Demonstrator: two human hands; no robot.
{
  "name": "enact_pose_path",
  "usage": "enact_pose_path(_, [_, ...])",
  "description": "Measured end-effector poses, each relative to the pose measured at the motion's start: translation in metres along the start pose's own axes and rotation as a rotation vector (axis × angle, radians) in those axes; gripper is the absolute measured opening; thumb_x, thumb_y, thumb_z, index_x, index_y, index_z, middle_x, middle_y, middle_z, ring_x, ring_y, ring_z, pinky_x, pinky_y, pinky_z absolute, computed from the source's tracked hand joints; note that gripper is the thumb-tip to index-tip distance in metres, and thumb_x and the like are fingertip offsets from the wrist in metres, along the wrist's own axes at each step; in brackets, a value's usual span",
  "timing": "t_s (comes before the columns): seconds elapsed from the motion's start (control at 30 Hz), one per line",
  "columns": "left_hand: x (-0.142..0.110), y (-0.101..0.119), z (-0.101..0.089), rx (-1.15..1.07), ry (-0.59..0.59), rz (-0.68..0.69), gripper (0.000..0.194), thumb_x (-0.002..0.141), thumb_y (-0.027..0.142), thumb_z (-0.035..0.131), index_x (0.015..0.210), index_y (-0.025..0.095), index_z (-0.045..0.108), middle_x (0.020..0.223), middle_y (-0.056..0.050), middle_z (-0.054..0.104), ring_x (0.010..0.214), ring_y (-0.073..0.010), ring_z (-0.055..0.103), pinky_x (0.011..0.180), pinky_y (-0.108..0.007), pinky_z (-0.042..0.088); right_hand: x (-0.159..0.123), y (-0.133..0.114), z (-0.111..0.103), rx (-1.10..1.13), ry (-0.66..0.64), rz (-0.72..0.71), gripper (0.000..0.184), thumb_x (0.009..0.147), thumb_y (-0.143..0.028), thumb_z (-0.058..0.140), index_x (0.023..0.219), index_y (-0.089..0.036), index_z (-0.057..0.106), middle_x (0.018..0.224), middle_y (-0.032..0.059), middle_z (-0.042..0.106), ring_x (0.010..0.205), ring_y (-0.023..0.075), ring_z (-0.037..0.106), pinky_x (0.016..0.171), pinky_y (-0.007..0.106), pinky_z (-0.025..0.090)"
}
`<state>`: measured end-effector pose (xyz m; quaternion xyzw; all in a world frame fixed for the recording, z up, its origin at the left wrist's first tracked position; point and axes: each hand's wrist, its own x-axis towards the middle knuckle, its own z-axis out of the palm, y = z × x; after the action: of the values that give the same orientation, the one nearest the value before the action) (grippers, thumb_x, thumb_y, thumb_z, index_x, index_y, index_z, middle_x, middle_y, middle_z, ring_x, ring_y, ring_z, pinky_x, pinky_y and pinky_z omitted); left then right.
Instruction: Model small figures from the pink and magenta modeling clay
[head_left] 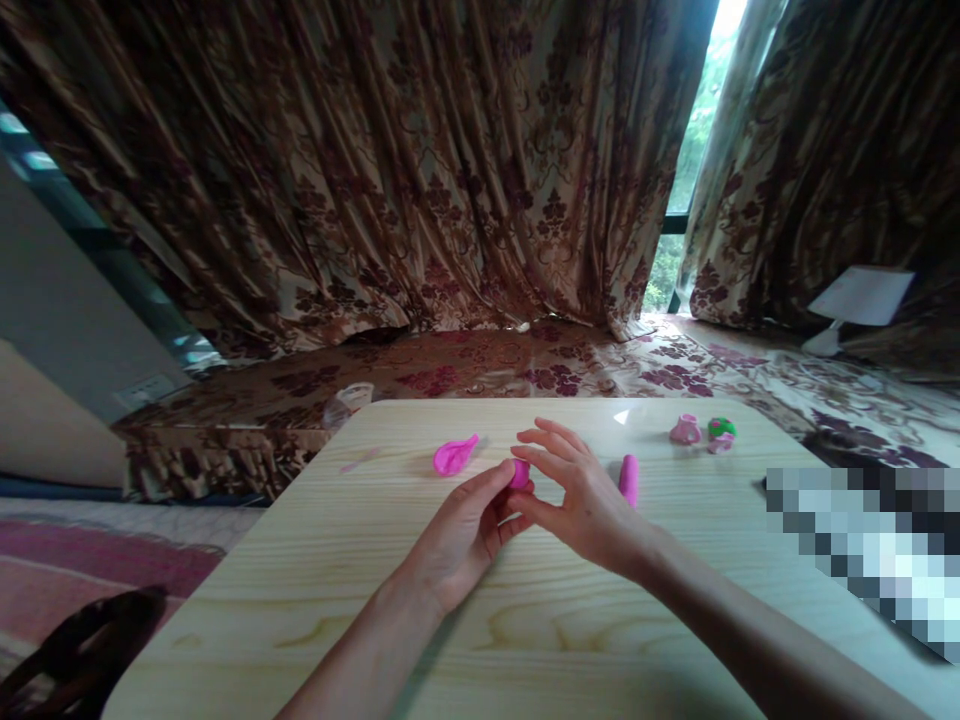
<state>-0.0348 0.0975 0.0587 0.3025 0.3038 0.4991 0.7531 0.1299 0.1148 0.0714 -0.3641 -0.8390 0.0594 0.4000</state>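
Observation:
Above the middle of the wooden table, my left hand (469, 530) pinches a small pink lump (519, 474) that looks like modelling clay. My right hand (581, 490) is close beside it with its fingers apart and slightly bent. Whether a right fingertip touches the lump is hard to make out. Left of the hands lies a pink piece (453, 458), flat and rounded with a narrow tip. A thick pink roll (629, 480) rests just beyond my right hand, partly hidden by it.
Toward the table's (315, 620) back right sit a pale pink moulded shape (685, 430) and a green lump with pink bits (721, 432). A blurred-out object (877, 550) occupies the right edge. A clear plastic container (349, 403) stands behind the left back corner; a white lamp (862, 297) is farther right.

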Motion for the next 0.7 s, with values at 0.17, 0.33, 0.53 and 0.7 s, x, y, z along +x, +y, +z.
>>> enact_pose_path(0.17, [0.002, 0.011, -0.005, -0.012, 0.072, 0.021, 0.015, 0.08, 0.026, 0.059, 0.09, 0.015, 0.063, 0.081, -0.004, 0.063, 0.071, -0.0114, 0.062, 0.067, -0.024, 0.054, -0.015, 0.039, -0.051, -0.31, -0.143, 0.439, 0.047, 0.084, -0.045, 0.047, 0.123, -0.018, 0.051, 0.089, 0.0085, 0.068, 0.074, 0.0213, 0.063, 0.067, 0.035, 0.047])
enact_pose_path(0.33, [0.012, 0.009, 0.005, -0.048, 0.137, 0.039, 0.016, 0.076, 0.019, 0.062, 0.091, 0.014, 0.063, 0.083, -0.005, 0.065, 0.069, -0.0113, 0.063, 0.066, -0.025, 0.054, -0.03, 0.068, -0.061, -0.713, -0.428, 0.684, 0.055, 0.081, -0.059, 0.04, 0.068, -0.014, 0.069, 0.068, 0.0186, 0.066, 0.069, 0.03, 0.064, 0.062, 0.04, 0.043])
enact_pose_path(0.53, [0.03, 0.016, 0.012, 0.011, 0.162, 0.173, 0.02, 0.073, 0.01, 0.062, 0.092, 0.015, 0.062, 0.085, -0.007, 0.067, 0.072, -0.013, 0.065, 0.07, -0.027, 0.053, -0.025, 0.068, -0.044, -0.626, -0.384, 0.693, 0.045, 0.076, -0.052, 0.05, 0.068, -0.011, 0.068, 0.068, 0.018, 0.067, 0.066, 0.0295, 0.064, 0.057, 0.035, 0.043])
enact_pose_path(0.7, [0.021, 0.052, 0.019, -0.044, 0.051, 0.32, 0.03, 0.074, 0.005, 0.059, 0.102, 0.017, 0.062, 0.092, -0.005, 0.067, 0.084, -0.0125, 0.064, 0.083, -0.027, 0.051, 0.006, 0.034, -0.04, 0.061, -0.207, 0.472, 0.032, 0.085, -0.041, 0.043, 0.085, -0.016, 0.064, 0.068, 0.0037, 0.066, 0.061, 0.0148, 0.061, 0.055, 0.024, 0.044])
